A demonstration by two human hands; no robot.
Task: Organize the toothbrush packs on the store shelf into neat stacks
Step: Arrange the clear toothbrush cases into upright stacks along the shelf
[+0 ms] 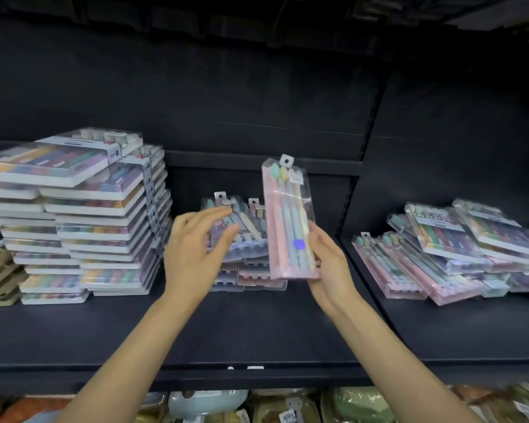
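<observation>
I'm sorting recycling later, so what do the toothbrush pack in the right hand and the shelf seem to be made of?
Toothbrush pack: apparently clear glossy plastic over a pink backing, since the brushes show through and it glints.
Shelf: probably dark painted metal with a matte finish, no glare; the material is not certain.

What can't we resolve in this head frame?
- Label print on the held pink pack: too small, glare.
- Right hand fingertips: behind that pack.
- Middle stack: partly behind the left hand and held pack; count unclear.
- Left hand contact with the stack: motion blur.
- Left tall stacks: blurred, cut by frame edge.
</observation>
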